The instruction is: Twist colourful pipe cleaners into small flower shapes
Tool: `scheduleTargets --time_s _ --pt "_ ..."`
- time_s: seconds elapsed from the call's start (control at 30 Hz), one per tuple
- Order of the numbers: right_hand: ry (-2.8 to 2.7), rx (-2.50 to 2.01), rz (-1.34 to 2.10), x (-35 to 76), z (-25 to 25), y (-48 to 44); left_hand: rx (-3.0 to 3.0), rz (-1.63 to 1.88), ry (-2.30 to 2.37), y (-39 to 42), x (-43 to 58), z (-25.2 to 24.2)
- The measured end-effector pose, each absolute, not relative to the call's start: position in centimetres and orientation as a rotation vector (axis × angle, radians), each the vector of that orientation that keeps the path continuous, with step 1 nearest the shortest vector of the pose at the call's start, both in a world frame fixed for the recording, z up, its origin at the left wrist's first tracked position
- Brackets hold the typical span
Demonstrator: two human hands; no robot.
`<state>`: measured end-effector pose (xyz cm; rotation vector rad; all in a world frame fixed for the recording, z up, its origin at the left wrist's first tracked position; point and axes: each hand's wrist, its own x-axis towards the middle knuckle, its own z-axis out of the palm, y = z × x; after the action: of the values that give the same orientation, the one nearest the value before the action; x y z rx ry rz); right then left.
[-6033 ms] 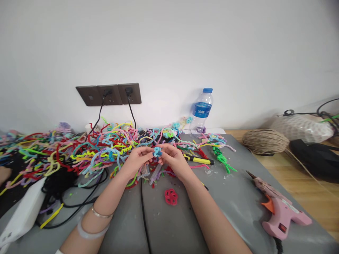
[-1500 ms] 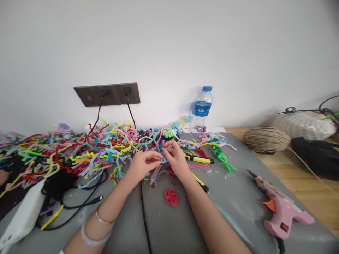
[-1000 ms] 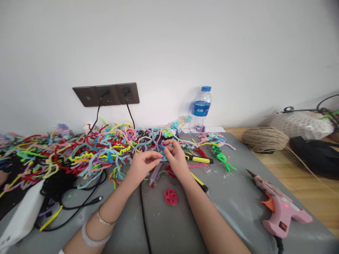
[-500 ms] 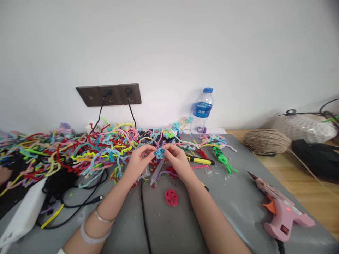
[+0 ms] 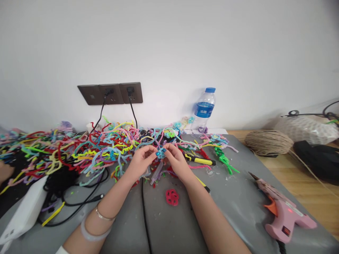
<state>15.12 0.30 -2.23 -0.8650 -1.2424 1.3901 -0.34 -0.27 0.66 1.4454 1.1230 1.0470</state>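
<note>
Held piece, one: small light-blue ornament of looped fuzzy stem [image 5: 160,153], raised over the grey sheet-covered tabletop [image 5: 169,229]; taken as the clock's centre, twelve toward the wall. My left hand [image 5: 141,159]: thumb and fingertips pinching its nine-o'clock side. My right hand [image 5: 175,160]: thumb and fingertips pinching its three-o'clock side; thumbs close together, finer loops hidden by my fingers.

At half past five, lying flat, apart from both hands: one pinkish-red five-looped fuzzy-stem flower [image 5: 172,197].
At three, just beside my right hand: one yellow-and-black plastic cutter [image 5: 202,161]; beyond it, one twisted bright-green fuzzy-stem piece [image 5: 222,158].
At four: one pink plastic glue gun with orange trigger [image 5: 286,215], on its side.
At half past one, upright: one clear plastic bottle with blue cap and label [image 5: 204,110].
At nine: heap of multicoloured fuzzy stems [image 5: 97,151].
</note>
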Motion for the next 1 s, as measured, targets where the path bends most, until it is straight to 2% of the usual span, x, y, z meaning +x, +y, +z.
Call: scheduleTargets --time_s 0.2,0.4,0.7,1.0 --pt "-1.172 -0.767 1.512 15.02 -1.92 0.08 1.147 1.037 0.964 -0.61 0.6 0.51" --pt "-1.285 -0.848 1.332 15.31 -2.12 0.26 1.29 0.986 1.116 -0.82 0.51 0.79" --pt "-1.119 -0.768 1.451 15.11 -1.78 0.22 1.116 1.191 1.066 -0.5 0.64 0.37" --pt "-1.05 -0.744 1.476 15.33 -1.99 0.28 0.814 1.03 0.896 -0.41 0.52 0.66"
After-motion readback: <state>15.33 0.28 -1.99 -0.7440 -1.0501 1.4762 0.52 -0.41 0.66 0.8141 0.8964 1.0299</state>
